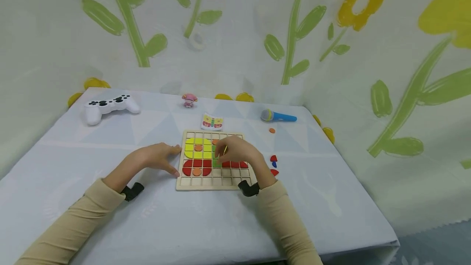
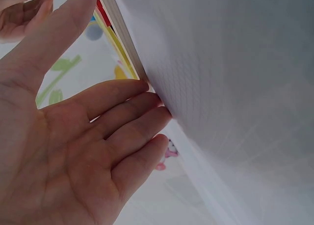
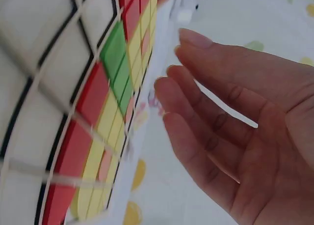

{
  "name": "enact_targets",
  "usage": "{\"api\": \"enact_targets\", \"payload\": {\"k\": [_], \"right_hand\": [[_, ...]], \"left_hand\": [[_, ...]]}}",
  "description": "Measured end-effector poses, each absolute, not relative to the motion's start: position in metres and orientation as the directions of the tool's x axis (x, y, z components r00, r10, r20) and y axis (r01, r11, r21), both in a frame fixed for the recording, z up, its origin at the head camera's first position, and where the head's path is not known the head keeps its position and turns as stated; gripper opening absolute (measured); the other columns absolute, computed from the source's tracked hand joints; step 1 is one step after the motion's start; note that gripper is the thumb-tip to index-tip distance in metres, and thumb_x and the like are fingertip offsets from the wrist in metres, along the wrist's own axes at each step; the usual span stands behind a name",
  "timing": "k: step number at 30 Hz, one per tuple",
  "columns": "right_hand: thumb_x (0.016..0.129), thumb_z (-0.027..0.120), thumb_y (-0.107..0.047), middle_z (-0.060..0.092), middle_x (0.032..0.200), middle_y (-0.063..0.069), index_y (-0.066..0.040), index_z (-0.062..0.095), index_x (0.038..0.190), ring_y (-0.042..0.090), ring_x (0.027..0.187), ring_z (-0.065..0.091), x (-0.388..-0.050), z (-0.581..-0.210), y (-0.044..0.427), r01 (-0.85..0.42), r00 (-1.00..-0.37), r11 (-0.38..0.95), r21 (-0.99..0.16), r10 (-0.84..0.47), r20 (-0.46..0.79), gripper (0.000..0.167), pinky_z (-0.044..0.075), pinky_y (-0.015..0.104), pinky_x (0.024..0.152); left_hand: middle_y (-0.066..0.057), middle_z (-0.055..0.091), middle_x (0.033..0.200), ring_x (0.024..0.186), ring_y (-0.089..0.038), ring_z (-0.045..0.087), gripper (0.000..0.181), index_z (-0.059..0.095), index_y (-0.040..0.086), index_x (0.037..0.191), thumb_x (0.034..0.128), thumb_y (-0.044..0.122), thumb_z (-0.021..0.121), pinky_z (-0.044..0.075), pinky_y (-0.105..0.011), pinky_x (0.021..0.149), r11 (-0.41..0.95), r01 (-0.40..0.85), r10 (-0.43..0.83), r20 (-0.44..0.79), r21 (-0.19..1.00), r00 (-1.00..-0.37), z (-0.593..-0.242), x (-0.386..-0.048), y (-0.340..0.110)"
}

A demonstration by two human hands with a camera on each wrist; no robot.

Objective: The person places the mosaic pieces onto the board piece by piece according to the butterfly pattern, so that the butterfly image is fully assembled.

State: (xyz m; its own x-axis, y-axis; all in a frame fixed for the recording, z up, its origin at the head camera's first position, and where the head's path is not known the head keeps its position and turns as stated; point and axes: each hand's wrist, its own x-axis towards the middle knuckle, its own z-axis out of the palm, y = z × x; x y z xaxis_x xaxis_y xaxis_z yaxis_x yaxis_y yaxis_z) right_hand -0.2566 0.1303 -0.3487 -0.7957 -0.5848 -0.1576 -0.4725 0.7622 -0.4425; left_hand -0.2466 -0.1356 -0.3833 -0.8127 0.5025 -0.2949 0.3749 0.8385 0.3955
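Note:
A wooden grid board (image 1: 206, 181) lies flat on the table, its cells partly filled with yellow pieces (image 1: 189, 147), red pieces (image 1: 198, 163), green squares (image 3: 114, 53) and orange discs (image 1: 197, 171). At the board's left edge is my left hand (image 1: 158, 156), fingers extended, fingertips touching the rim and thumb near the front corner. Above the green column hovers my right hand (image 1: 239, 149), hiding part of the pattern. Its fingers are loosely bent and apart from the board; the right wrist view shows nothing between them.
Behind the board lies a butterfly pattern card (image 1: 211, 122). Loose red (image 1: 273, 158), blue (image 1: 274, 165) and orange (image 1: 272, 130) pieces lie to the right. Farther back are a white game controller (image 1: 110, 106), a pink figurine (image 1: 189, 100) and a blue toy microphone (image 1: 283, 117).

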Motion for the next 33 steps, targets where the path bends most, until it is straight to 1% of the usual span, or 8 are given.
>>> {"api": "enact_targets", "payload": {"k": [4, 11, 15, 18, 21, 25, 29, 33], "right_hand": [[0.084, 0.076, -0.014, 0.065, 0.082, -0.004, -0.012, 0.071, 0.088, 0.015, 0.079, 0.059, -0.258, -0.352, 0.153, -0.437, -0.837, 0.778, -0.451, -0.536, -0.115, 0.006, 0.051, 0.024, 0.069], [0.085, 0.075, -0.018, 0.065, 0.082, -0.003, -0.012, 0.070, 0.088, 0.013, 0.075, 0.058, -0.262, -0.367, 0.201, -0.380, -0.895, 0.831, -0.405, -0.441, -0.064, 0.009, 0.049, 0.025, 0.065], [0.084, 0.076, -0.015, 0.066, 0.080, -0.001, -0.011, 0.069, 0.084, 0.014, 0.072, 0.059, -0.261, -0.369, 0.231, -0.353, -0.918, 0.850, -0.392, -0.396, -0.032, 0.008, 0.050, 0.027, 0.063], [0.083, 0.075, -0.011, 0.065, 0.080, 0.001, -0.010, 0.069, 0.082, 0.015, 0.069, 0.057, -0.259, -0.370, 0.250, -0.326, -0.931, 0.872, -0.364, -0.363, -0.038, 0.007, 0.049, 0.029, 0.061], [0.083, 0.075, -0.010, 0.064, 0.080, 0.001, -0.010, 0.068, 0.081, 0.016, 0.070, 0.056, -0.257, -0.373, 0.265, -0.295, -0.941, 0.898, -0.326, -0.332, -0.062, 0.007, 0.048, 0.029, 0.061], [0.081, 0.078, -0.013, 0.063, 0.080, 0.001, -0.009, 0.065, 0.082, 0.017, 0.071, 0.055, -0.253, -0.375, 0.280, -0.244, -0.957, 0.926, -0.289, -0.277, -0.081, 0.013, 0.048, 0.030, 0.061], [0.080, 0.080, -0.017, 0.061, 0.077, 0.002, -0.006, 0.062, 0.083, 0.017, 0.068, 0.053, -0.249, -0.377, 0.291, -0.199, -0.967, 0.934, -0.296, -0.235, -0.094, 0.021, 0.046, 0.030, 0.060], [0.082, 0.077, -0.014, 0.060, 0.075, 0.001, -0.004, 0.062, 0.084, 0.016, 0.066, 0.052, -0.246, -0.380, 0.298, -0.203, -0.966, 0.924, -0.323, -0.243, -0.087, 0.019, 0.046, 0.029, 0.059]], "left_hand": [[-0.023, 0.040, 0.147, 0.132, -0.045, 0.036, 0.095, 0.040, -0.001, 0.144, 0.0730, 0.047, 0.081, 0.037, -0.059, 0.101, 0.840, 0.369, 0.498, -0.295, 0.397, -0.816, -0.384, -0.247, -0.135], [-0.023, 0.040, 0.147, 0.131, -0.044, 0.037, 0.094, 0.040, -0.002, 0.144, 0.0741, 0.046, 0.080, 0.037, -0.058, 0.102, 0.839, 0.379, 0.503, -0.293, 0.391, -0.813, -0.383, -0.246, -0.134], [-0.024, 0.040, 0.146, 0.130, -0.044, 0.038, 0.094, 0.039, -0.003, 0.144, 0.0746, 0.046, 0.080, 0.037, -0.058, 0.101, 0.836, 0.387, 0.509, -0.288, 0.389, -0.811, -0.382, -0.246, -0.133], [-0.024, 0.040, 0.146, 0.130, -0.045, 0.038, 0.095, 0.039, -0.003, 0.144, 0.0750, 0.046, 0.080, 0.037, -0.058, 0.101, 0.836, 0.389, 0.511, -0.290, 0.388, -0.810, -0.381, -0.246, -0.134], [-0.024, 0.040, 0.146, 0.130, -0.044, 0.038, 0.095, 0.038, -0.003, 0.145, 0.0751, 0.046, 0.080, 0.036, -0.058, 0.102, 0.836, 0.389, 0.512, -0.294, 0.386, -0.807, -0.382, -0.246, -0.134], [-0.024, 0.039, 0.147, 0.130, -0.044, 0.038, 0.096, 0.038, -0.003, 0.145, 0.0746, 0.047, 0.080, 0.037, -0.058, 0.102, 0.838, 0.389, 0.510, -0.296, 0.383, -0.808, -0.384, -0.248, -0.134], [-0.024, 0.040, 0.147, 0.130, -0.044, 0.038, 0.096, 0.038, -0.003, 0.145, 0.0746, 0.048, 0.079, 0.037, -0.058, 0.102, 0.838, 0.391, 0.511, -0.294, 0.382, -0.808, -0.384, -0.248, -0.135], [-0.024, 0.040, 0.146, 0.130, -0.044, 0.039, 0.096, 0.038, -0.002, 0.145, 0.0746, 0.048, 0.079, 0.037, -0.058, 0.101, 0.840, 0.388, 0.508, -0.298, 0.380, -0.808, -0.384, -0.248, -0.135]]}}
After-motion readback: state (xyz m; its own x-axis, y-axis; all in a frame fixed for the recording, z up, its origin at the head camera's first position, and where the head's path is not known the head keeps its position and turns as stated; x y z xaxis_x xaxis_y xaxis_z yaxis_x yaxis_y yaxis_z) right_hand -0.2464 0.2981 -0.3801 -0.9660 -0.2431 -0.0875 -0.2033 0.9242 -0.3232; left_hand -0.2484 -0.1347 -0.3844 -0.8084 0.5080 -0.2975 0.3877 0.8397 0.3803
